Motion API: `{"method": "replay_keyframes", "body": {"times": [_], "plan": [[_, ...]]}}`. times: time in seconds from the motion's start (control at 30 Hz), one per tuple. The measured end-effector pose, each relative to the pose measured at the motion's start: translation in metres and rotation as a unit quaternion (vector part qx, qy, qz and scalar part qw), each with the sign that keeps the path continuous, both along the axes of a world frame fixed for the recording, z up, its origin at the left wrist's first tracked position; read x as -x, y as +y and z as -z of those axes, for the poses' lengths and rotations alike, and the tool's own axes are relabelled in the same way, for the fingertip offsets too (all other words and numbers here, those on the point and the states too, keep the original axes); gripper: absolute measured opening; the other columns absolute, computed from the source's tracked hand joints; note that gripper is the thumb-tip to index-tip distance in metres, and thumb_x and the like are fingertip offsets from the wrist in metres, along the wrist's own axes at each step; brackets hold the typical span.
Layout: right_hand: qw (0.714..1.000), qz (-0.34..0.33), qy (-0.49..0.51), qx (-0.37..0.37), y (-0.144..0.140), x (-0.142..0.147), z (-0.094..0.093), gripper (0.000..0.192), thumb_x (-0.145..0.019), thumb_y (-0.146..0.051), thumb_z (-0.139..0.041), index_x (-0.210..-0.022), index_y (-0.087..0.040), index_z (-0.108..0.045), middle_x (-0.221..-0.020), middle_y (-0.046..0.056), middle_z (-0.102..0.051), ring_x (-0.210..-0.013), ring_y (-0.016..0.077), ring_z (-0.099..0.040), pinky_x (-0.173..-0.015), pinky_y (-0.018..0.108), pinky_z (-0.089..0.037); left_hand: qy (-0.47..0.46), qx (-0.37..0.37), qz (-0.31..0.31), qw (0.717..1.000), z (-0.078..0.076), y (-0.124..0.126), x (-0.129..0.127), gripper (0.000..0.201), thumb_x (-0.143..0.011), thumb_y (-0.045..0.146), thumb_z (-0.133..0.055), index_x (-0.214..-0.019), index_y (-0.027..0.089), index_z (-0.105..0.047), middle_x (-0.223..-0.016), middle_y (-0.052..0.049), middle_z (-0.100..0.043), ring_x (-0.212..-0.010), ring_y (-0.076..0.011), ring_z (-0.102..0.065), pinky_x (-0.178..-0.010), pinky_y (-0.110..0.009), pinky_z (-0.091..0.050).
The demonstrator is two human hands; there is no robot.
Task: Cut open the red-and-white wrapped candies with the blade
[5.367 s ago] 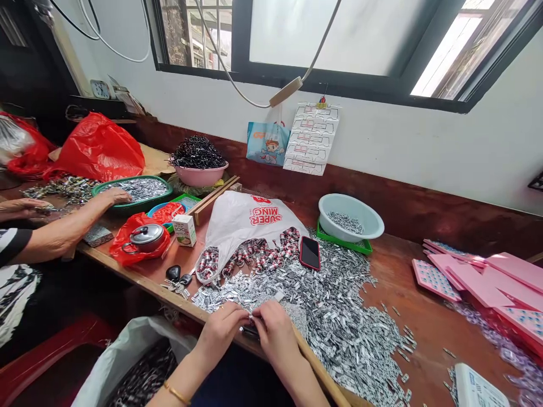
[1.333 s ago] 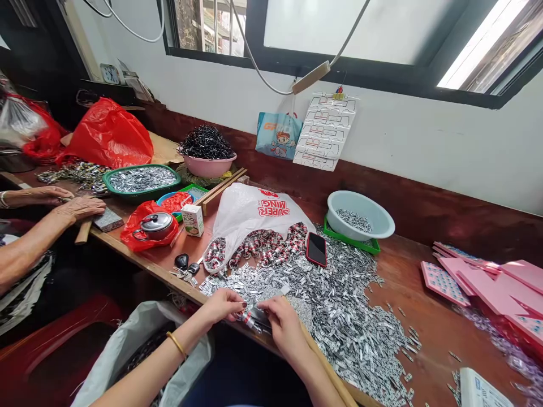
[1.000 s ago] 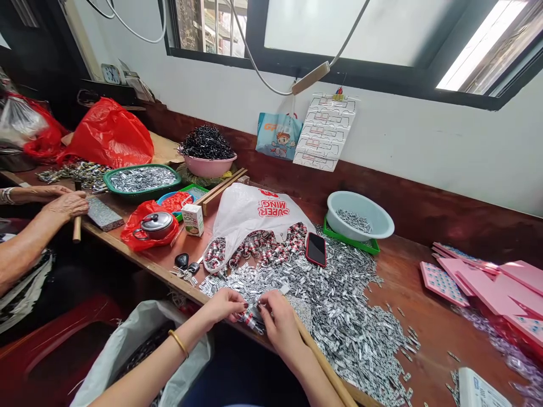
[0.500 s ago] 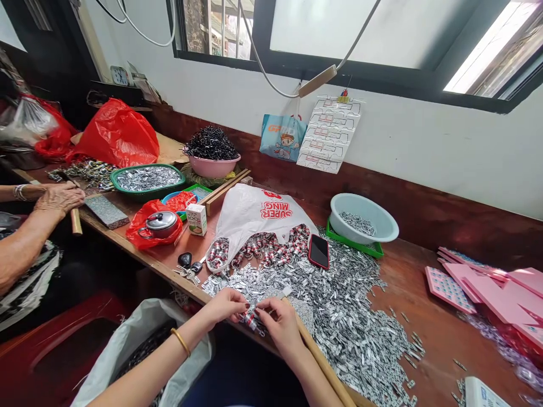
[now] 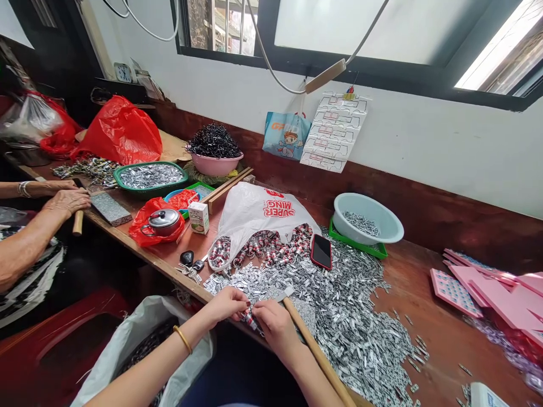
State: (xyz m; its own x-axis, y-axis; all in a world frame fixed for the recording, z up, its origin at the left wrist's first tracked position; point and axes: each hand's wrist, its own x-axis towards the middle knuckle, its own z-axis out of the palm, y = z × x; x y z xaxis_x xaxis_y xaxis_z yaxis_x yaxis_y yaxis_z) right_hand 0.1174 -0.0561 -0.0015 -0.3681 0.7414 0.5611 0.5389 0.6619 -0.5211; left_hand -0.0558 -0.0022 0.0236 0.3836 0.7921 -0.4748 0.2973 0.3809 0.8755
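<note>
My left hand (image 5: 230, 303) and my right hand (image 5: 276, 325) meet at the table's front edge, fingertips pinched close together. Between and below them is a small red-and-silver banded piece (image 5: 251, 321), partly hidden by the fingers; its exact kind is unclear. Both hands are closed on it. Beside my right hand lies a hammer (image 5: 316, 345) with a long wooden handle, its head among a wide heap of small flat metal pieces (image 5: 352, 316). Behind, a white plastic bag (image 5: 263, 206) spills similar red-and-silver pieces (image 5: 267, 246).
A phone (image 5: 321, 251) lies on the heap, keys (image 5: 190, 265) near the front edge. A pale blue basin (image 5: 368, 217) stands at the back. To the left, a co-worker's hands (image 5: 68, 200) hold a wooden-handled tool. An open white sack (image 5: 148, 316) stands below.
My right fingers have curled in further over the small banded piece. My left hand stays nearly in place. The whole view has shifted slightly.
</note>
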Motion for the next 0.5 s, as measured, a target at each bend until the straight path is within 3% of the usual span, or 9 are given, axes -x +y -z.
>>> {"method": "replay_keyframes", "body": {"times": [0.27,0.5], "plan": [[0.995,-0.042,-0.086,-0.025,0.000,-0.004,-0.013,0.026,-0.095,-0.014,-0.037,-0.094,-0.018,-0.063,-0.094,0.009,-0.067,-0.080,0.0181,-0.058,-0.068,0.030,-0.050,-0.002,-0.005,0.006,1.000,0.002,0.001,0.001,0.015,-0.055,0.026,-0.062,-0.061,0.013,-0.064,-0.055,0.002,-0.063,-0.051,-0.0116,-0.053,-0.052,-0.023,-0.044],[0.995,-0.051,-0.090,0.011,-0.004,-0.006,-0.016,0.023,-0.093,-0.010,-0.040,-0.099,-0.018,-0.061,-0.100,0.008,-0.066,-0.087,0.0197,-0.054,-0.075,0.033,-0.049,-0.003,0.003,0.009,1.000,0.001,0.001,0.000,0.018,-0.055,0.029,-0.064,-0.063,0.013,-0.064,-0.057,0.001,-0.065,-0.050,-0.0115,-0.053,-0.053,-0.023,-0.044]]}}
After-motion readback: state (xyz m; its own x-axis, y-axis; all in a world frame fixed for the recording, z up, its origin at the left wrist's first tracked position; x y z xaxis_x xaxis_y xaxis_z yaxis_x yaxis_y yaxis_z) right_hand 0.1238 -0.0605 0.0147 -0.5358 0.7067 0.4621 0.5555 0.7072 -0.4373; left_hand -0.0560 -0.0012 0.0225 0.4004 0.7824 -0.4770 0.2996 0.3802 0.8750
